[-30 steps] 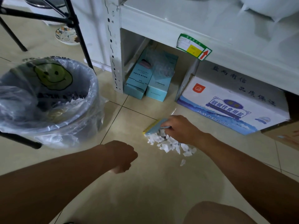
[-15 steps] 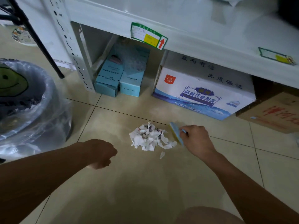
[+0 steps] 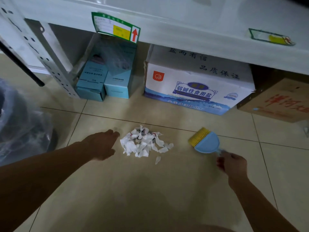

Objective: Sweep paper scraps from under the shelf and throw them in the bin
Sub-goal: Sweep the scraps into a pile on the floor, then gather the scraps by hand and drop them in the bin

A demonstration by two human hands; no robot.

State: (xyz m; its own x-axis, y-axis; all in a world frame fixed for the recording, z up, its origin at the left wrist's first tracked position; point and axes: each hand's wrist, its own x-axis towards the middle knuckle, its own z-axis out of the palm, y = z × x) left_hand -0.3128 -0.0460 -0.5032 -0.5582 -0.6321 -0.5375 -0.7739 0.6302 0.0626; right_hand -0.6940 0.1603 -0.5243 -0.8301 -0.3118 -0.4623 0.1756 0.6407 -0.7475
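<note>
A heap of torn white paper scraps (image 3: 144, 142) lies on the tiled floor (image 3: 150, 190) in front of the shelf (image 3: 184, 30), out in the open just short of the tile seam that runs along the shelf's front edge. One loose scrap sits apart on the near side of the heap. The left hand (image 3: 102, 144) is flat and open, palm down, fingers stretched toward the heap's left edge, just beside it and holding nothing. The right hand (image 3: 233, 166) is closed around the handle of a small blue brush (image 3: 206, 142) with yellow bristles; the brush head rests on the floor to the right of the heap, near it but not touching. Under the shelf stand two light blue boxes (image 3: 103, 82) by the left post, a white carton (image 3: 195, 81) with blue printing in the middle, and a brown carton (image 3: 282, 102) at the right. The bin (image 3: 21, 124), lined with a clear plastic bag, shows at the left edge of the view, well apart from the scraps.
</note>
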